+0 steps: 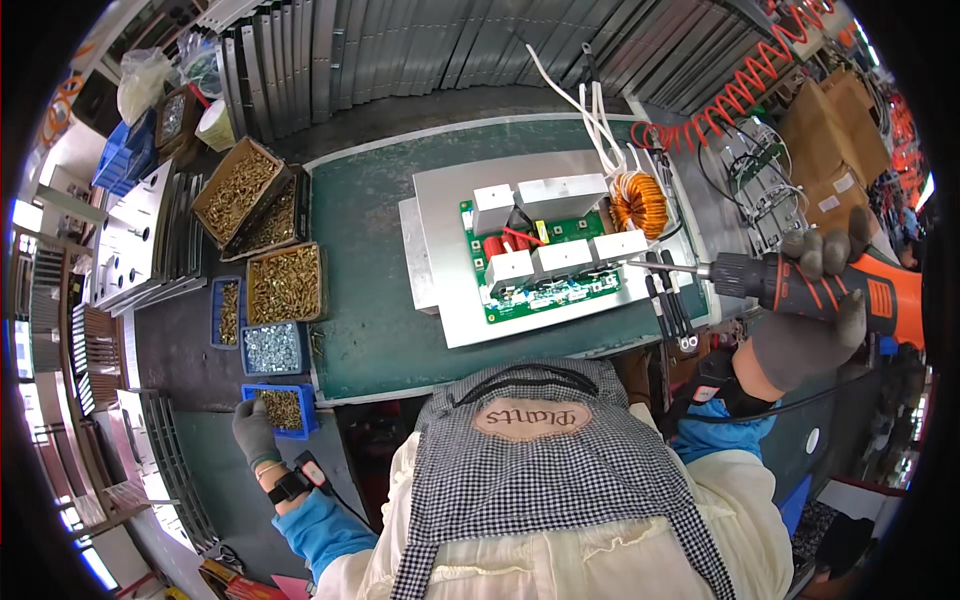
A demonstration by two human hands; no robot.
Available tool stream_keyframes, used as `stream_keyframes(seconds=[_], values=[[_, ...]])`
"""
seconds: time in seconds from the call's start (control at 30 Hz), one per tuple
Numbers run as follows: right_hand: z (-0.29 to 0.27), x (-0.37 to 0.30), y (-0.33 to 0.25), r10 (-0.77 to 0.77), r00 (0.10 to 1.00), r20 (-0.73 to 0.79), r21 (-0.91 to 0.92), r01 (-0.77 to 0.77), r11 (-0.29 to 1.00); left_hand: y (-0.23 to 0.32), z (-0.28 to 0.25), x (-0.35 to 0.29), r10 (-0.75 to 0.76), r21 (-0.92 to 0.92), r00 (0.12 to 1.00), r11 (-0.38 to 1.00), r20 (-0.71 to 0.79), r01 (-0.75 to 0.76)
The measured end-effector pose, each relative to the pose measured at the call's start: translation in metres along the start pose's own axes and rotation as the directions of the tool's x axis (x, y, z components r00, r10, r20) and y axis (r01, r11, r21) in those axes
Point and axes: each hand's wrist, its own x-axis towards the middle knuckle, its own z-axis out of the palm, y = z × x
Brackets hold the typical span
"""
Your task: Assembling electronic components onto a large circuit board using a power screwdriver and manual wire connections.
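Note:
My gloved right hand (815,290) is wrapped round an orange and black power screwdriver (890,300), whose bit points left over the edge of a green circuit board (555,300). This board lies on a flat metal plate (470,325) and carries several white blocks and a copper-wound coil (638,203). My left hand (255,432), also gloved, is at the left edge of a small blue bin of brass-coloured screws (285,410). Its fingers are drawn together at the bin; whatever lies between them is too small to make out.
Open boxes of brass-coloured fasteners (285,283) and a blue bin of silver hardware (272,350) stand left of the green work mat (365,340). Metal panels (420,50) line the back. A red coiled hose (735,90) hangs at the upper right, near cardboard boxes (830,150).

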Motion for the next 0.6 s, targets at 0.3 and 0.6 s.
stream_keyframes(seconds=[0.3, 0.6], values=[[0.004, 0.002, 0.014, 0.013, 0.993, 0.121, 0.074, -0.022, 0.997, 0.015, 0.002, -0.015, -0.099, -0.063, 0.991, 0.994, -0.090, 0.093], [0.021, -0.007, 0.006, -0.007, 0.998, -0.055, 0.337, 0.025, 0.941, 0.206, 0.029, -0.092, 0.503, -0.545, 0.859, 0.748, 0.096, -0.377]])
